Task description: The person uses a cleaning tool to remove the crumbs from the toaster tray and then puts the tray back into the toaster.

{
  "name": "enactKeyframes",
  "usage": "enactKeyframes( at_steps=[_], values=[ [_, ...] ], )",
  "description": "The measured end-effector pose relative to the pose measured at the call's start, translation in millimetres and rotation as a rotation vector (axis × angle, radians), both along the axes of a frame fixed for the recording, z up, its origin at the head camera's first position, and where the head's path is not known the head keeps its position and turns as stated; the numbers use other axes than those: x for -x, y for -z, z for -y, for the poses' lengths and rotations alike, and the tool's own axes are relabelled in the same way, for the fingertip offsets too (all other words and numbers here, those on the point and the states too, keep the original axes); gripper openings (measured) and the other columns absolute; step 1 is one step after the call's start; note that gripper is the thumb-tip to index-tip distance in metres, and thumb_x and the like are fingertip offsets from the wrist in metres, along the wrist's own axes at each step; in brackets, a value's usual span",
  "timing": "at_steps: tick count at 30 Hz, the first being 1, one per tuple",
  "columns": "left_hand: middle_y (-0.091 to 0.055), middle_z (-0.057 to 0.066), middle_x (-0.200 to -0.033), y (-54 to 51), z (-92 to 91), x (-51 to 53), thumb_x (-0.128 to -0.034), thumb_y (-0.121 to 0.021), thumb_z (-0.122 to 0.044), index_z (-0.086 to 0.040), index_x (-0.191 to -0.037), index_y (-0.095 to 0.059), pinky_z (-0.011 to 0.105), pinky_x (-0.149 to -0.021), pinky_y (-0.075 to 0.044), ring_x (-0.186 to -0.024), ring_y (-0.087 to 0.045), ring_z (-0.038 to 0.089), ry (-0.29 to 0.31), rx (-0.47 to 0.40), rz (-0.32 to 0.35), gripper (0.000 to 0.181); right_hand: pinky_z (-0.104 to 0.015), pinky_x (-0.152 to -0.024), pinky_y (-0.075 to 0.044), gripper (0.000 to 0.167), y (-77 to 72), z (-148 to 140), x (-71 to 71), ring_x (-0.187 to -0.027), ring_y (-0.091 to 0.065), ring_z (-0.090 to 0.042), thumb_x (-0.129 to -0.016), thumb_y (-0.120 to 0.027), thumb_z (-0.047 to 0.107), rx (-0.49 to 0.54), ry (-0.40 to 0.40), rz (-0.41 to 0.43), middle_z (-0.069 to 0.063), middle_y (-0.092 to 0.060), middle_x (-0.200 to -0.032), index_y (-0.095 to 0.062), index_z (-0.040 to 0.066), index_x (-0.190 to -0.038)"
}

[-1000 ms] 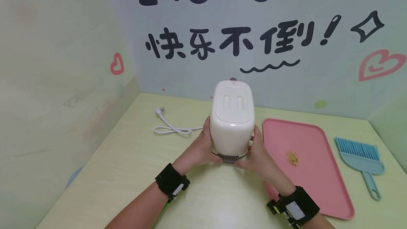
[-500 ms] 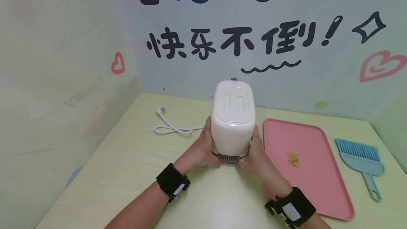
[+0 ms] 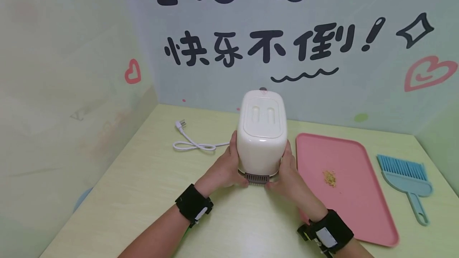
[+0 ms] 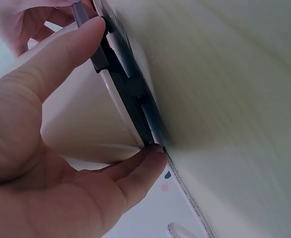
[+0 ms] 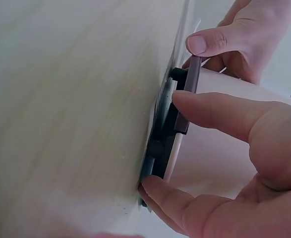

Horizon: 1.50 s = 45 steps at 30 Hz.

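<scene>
A white toaster [image 3: 261,152] with a closed lid stands between my two hands at the middle of the table. My left hand [image 3: 226,168] grips its left side low down, thumb at the front. On the other side my right hand [image 3: 289,176] holds it the same way. Both thumbs lie at a brown ribbed piece [image 3: 257,179] at the toaster's front base. In the left wrist view, fingertips reach the dark underside edge [image 4: 128,106]. The right wrist view has a thumb against the brown piece [image 5: 194,74]. Whether the feet touch the table cannot be told.
A pink tray [image 3: 353,214] lies to the right, with a small heap of crumbs [image 3: 330,178] on it. Beyond it is a blue brush [image 3: 408,182]. The toaster's white cord and plug [image 3: 195,144] lie at the left. A lettered wall [image 3: 215,86] rises behind the table.
My right wrist has shifted slightly left, and the right fingers sit a little differently along the toaster's side. The toaster and my left hand look almost unmoved.
</scene>
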State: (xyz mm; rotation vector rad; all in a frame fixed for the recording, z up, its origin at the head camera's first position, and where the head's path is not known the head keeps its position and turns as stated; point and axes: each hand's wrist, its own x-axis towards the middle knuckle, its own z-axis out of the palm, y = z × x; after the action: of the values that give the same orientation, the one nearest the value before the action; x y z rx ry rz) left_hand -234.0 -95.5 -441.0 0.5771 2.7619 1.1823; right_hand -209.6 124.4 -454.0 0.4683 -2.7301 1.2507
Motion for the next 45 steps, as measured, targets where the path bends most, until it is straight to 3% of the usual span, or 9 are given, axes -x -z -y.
enactKeyframes(
  at_steps=[9, 21, 26, 34, 41, 45],
  values=[
    [-0.033, 0.033, -0.164, 0.6, 1.5, 0.9, -0.0628, -0.101, 0.001, -0.008, -0.166, 0.019, 0.052, -0.112, -0.048, -0.132, -0.056, 0.042, 0.016, 0.02, -0.028, 0.158, -0.062, -0.115, -0.043, 0.145, -0.4, 1.6, -0.9, -0.142, -0.035, -0.053, -0.068, -0.087, -0.015, -0.032, 0.035, 0.053, -0.042, -0.016, -0.16, 0.021, 0.002, -0.162],
    [-0.04, 0.032, -0.16, 1.7, 0.0, 0.8, -0.0643, -0.1, -0.002, -0.004, -0.166, 0.013, 0.051, -0.105, -0.053, -0.123, -0.061, 0.041, -0.008, 0.074, -0.067, 0.153, -0.063, -0.117, -0.038, 0.142, 1.1, 0.4, -3.4, -0.144, -0.033, -0.051, -0.069, -0.088, -0.013, -0.032, 0.001, -0.029, -0.04, -0.018, -0.16, 0.019, 0.0, -0.162],
    [-0.044, 0.032, -0.158, 1.0, -0.2, 0.2, -0.0648, -0.101, -0.005, -0.003, -0.167, 0.01, 0.051, -0.106, -0.052, -0.124, -0.062, 0.042, -0.022, 0.087, -0.09, 0.151, -0.063, -0.119, -0.036, 0.142, 1.1, -0.2, -1.9, -0.147, -0.03, -0.05, -0.072, -0.087, -0.014, -0.026, -0.004, -0.017, -0.038, -0.016, -0.163, 0.02, 0.003, -0.163],
    [-0.049, 0.032, -0.153, 3.2, -1.7, -0.5, -0.0666, -0.101, -0.005, -0.002, -0.166, 0.006, 0.052, -0.105, -0.053, -0.124, -0.063, 0.043, -0.033, 0.108, -0.124, 0.146, -0.063, -0.115, -0.041, 0.138, 2.8, 0.6, -3.0, -0.143, -0.037, -0.053, -0.072, -0.087, -0.014, -0.026, 0.02, -0.03, -0.041, -0.021, -0.158, 0.015, 0.0, -0.163],
    [-0.063, 0.031, -0.131, 7.5, -4.8, 2.1, -0.0698, -0.099, -0.003, -0.002, -0.162, -0.006, 0.051, -0.094, -0.057, -0.107, -0.068, 0.042, -0.065, 0.118, -0.19, 0.131, -0.063, -0.107, -0.046, 0.121, 4.5, 5.5, -2.1, -0.134, -0.044, -0.056, -0.077, -0.079, -0.015, -0.038, 0.064, -0.084, -0.045, -0.022, -0.155, 0.008, -0.007, -0.16],
    [-0.064, 0.03, -0.128, 8.9, -5.6, 3.0, -0.0683, -0.1, -0.004, -0.003, -0.159, -0.011, 0.051, -0.093, -0.058, -0.105, -0.069, 0.042, -0.084, 0.12, -0.208, 0.128, -0.061, -0.103, -0.049, 0.119, 4.0, 6.5, -2.7, -0.127, -0.051, -0.056, -0.077, -0.079, -0.016, -0.05, 0.065, -0.107, -0.046, -0.024, -0.152, 0.007, -0.007, -0.16]
  ],
)
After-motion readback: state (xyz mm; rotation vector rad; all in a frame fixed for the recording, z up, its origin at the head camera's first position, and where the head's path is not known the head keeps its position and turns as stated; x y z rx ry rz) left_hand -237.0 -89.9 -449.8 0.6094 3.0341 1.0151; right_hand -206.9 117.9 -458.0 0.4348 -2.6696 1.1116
